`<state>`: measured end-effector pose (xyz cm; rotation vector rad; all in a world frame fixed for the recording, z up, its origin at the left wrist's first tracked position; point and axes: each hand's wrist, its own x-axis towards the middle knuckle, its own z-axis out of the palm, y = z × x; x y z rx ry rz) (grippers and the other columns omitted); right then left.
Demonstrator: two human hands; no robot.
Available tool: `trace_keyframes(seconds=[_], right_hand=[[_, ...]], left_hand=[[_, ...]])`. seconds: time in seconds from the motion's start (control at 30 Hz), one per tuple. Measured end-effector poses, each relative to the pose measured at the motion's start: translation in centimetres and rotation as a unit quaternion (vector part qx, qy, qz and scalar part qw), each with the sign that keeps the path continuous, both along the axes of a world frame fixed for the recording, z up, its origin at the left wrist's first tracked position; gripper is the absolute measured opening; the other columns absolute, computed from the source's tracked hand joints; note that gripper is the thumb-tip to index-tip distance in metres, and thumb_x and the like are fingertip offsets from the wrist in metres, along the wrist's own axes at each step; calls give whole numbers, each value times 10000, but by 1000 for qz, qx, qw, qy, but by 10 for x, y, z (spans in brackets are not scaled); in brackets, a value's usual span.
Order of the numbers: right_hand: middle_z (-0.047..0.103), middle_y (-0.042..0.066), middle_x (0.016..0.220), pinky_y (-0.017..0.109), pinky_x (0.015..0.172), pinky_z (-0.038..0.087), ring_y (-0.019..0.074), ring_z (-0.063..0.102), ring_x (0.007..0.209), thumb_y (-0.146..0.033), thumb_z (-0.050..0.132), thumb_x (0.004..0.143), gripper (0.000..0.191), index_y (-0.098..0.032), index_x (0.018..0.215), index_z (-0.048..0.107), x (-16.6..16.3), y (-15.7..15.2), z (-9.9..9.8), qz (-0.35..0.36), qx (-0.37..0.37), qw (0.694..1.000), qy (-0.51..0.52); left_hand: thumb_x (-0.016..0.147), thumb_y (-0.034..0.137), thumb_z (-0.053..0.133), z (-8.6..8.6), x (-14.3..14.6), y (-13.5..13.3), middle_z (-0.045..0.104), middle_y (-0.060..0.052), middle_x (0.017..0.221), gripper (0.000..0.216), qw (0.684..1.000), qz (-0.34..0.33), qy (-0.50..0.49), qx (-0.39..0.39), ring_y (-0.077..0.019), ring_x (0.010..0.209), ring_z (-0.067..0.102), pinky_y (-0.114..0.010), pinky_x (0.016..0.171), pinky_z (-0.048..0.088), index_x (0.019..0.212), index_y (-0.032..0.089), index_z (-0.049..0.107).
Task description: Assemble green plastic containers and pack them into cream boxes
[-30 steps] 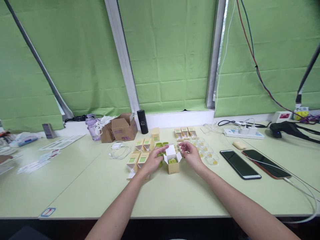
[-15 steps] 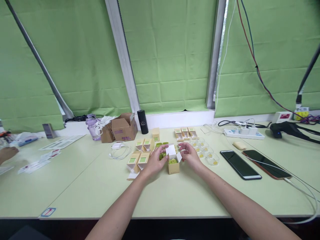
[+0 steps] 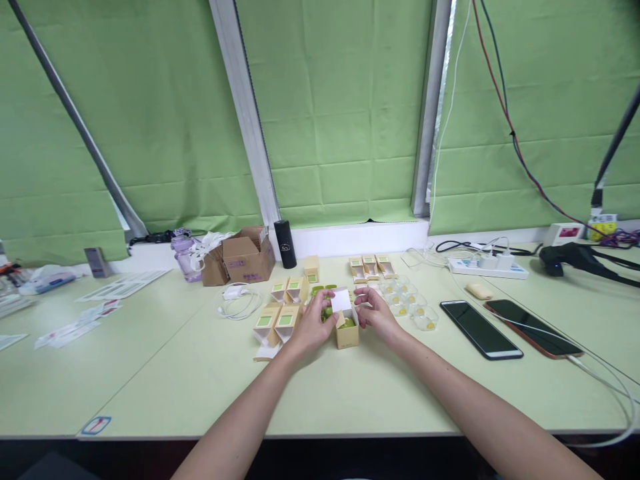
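Observation:
A small cardboard box [image 3: 347,337] with its white-lined lid [image 3: 341,301] raised stands on the table, and something green [image 3: 348,323] shows inside it. At its left side my left hand [image 3: 315,319] is closed on the box, thumb by a side flap [image 3: 341,319] that leans inward. My right hand [image 3: 376,313] is curled round the box's right edge, fingers touching it. Behind my left hand are green round pieces [image 3: 325,311], partly hidden. Similar open boxes [image 3: 287,320] with green labels stand to the left.
Clear plastic cups [image 3: 403,297] with yellow bits lie to the right, near two phones [image 3: 481,330]. Three more small boxes [image 3: 371,268] stand behind. A black bottle [image 3: 285,244], a larger carton [image 3: 249,255], a coiled white cable [image 3: 243,303] and a power strip [image 3: 487,267] line the back.
The box's side flaps have moved inward, the left one now over the opening. My right fingers have come down closer to the box. Another person's hand at far left has left view.

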<state>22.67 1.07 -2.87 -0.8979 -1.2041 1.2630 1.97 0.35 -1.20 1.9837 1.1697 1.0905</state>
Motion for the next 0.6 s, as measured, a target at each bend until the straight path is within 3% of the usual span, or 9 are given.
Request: trace_keyframes(seconds=[0.23,0.6], right_hand=[[567,-26,964,262,476,405,93,518,544,-356,766,646,508,-269,1098,551,-1,1,-2,18,1,1000,-7],[538,-43,969,241,471,408,91,504,581,-405,807,655,589,-285,1149,508,-5,0,-5,28,-2,999,-34]], left_hand=[[914,322,671,-3,0,-1,768,-94,1189,422,1000,10,6,-14,-276,1078,698,-483,1051,489,1298,279,500],[901,327,681,2,3,-6,751,-118,1235,493,1000,24,1,-20,-299,1160,670,-526,1104,432,1304,277,401]])
